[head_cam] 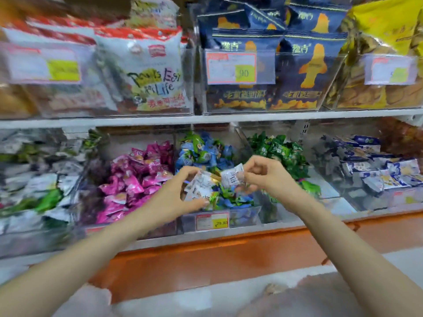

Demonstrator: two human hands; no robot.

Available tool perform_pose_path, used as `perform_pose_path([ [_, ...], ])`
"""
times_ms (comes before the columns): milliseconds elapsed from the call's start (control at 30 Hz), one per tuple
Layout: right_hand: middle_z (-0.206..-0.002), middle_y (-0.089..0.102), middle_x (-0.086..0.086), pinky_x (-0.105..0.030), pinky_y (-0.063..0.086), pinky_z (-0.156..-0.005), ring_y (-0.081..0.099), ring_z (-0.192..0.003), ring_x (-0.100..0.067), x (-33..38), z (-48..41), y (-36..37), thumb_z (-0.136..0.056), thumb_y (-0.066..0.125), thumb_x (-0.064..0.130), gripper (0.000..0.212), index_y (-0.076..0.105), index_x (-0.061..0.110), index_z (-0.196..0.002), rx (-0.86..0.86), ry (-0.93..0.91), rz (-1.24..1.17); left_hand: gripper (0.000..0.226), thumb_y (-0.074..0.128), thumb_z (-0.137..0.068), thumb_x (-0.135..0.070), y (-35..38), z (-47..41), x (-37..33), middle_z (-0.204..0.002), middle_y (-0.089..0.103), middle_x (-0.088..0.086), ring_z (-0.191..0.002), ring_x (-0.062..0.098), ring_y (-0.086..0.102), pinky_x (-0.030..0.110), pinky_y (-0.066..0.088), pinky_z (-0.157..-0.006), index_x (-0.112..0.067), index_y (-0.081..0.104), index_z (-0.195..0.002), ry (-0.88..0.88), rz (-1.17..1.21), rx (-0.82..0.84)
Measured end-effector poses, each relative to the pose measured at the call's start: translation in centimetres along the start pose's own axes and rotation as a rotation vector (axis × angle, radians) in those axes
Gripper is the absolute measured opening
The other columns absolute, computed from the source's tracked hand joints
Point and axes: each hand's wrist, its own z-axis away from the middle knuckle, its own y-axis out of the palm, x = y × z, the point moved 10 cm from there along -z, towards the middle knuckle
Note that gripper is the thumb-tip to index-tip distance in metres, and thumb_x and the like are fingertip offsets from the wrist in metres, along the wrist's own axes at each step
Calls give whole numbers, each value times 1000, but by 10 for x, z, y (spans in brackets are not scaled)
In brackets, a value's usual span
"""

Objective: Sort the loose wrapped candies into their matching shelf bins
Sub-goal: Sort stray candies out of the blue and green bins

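The left hand [176,195] is curled around a little bunch of white candies [201,183], with the thumb under them and the fingers on top. The right hand [267,177] pinches one white candy [231,177] between its thumb and fingertips. This candy is just beside the bunch, almost touching it. Both hands are held up in front of the pile of blue candies [206,156] (some green wrappers are mixed in there too). To the left of the left hand are the pink candies [135,179]. Further left are grey and green wrappers [34,177], which look blurry. Behind the right hand are the green candies [281,152]. Further to the right of that hand are dark blue and white packets [370,168]. Just below the left hand is a yellow price tag [212,221].
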Motion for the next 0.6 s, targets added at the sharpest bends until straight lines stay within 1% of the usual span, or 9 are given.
perform_pose_path([
  [67, -67, 60, -16, -26, 56, -55, 68, -59, -20, 10, -4, 44, -86, 60, -2, 12, 52, 5, -80, 51, 1, -48, 50, 74, -78, -20, -34, 28, 16, -109, 58, -11, -86, 1, 61, 16, 48, -71, -31, 44, -116, -50, -21, -42],
  [133, -69, 54, -17, -31, 59, -58, 66, -56, -20, 18, -8, 94, -88, 57, -3, 12, 55, 8, -89, 117, 13, -107, 46, 75, -76, -27, -76, 58, 31, -109, 59, -11, -94, 11, 63, 32, 52, -83, -40, 45, -109, -107, -54, -98],
  [200, -67, 54, -14, -27, 58, -58, 64, -51, -12, 28, -16, 146, -89, 56, -3, 14, 58, 10, -94, 174, 6, -120, 45, 76, -67, -44, -120, 88, 45, -103, 62, -11, -93, 16, 63, 38, 52, -84, -47, 48, -103, -142, -55, -179],
  [233, -66, 55, -11, -22, 55, -56, 61, -49, -6, 32, -21, 169, -88, 58, -2, 14, 60, 11, -93, 184, -12, -94, 45, 75, -65, -48, -144, 103, 54, -100, 62, -11, -91, 15, 62, 34, 51, -83, -48, 49, -101, -158, -60, -238],
  [300, -65, 59, -2, -13, 46, -53, 55, -49, 2, 42, -33, 213, -86, 63, 3, 11, 64, 12, -92, 178, -51, -27, 42, 78, -74, -31, -191, 135, 70, -98, 58, -13, -88, 9, 59, 21, 47, -79, -43, 46, -100, -196, -82, -390],
  [367, -67, 60, -2, -12, 42, -53, 53, -50, 2, 50, -48, 255, -84, 66, 8, 9, 66, 12, -93, 186, -65, -22, 44, 74, -77, -15, -241, 168, 91, -102, 55, -11, -95, 14, 56, 23, 44, -81, -31, 46, -108, -250, -94, -561],
  [467, -73, 61, 0, -17, 44, -54, 55, -54, -3, 72, -76, 310, -84, 69, 15, 16, 64, 8, -98, 179, -75, -79, 57, 74, -76, -29, -305, 196, 119, -116, 54, -2, -109, 22, 52, 42, 46, -90, -19, 46, -124, -345, -177, -750],
  [533, -83, 63, -3, -20, 47, -53, 56, -59, -11, 91, -93, 336, -86, 67, 17, 22, 61, 8, -105, 156, -54, -98, 69, 73, -76, -37, -334, 189, 131, -123, 49, 0, -111, 23, 51, 44, 45, -92, -15, 41, -133, -387, -222, -805],
  [600, -96, 60, -11, -19, 45, -49, 54, -60, -16, 101, -107, 353, -89, 64, 14, 35, 54, 4, -121, 151, 3, -126, 72, 70, -80, -35, -344, 164, 141, -134, 47, 8, -119, 29, 48, 39, 42, -94, -11, 36, -139, -410, -225, -760],
])
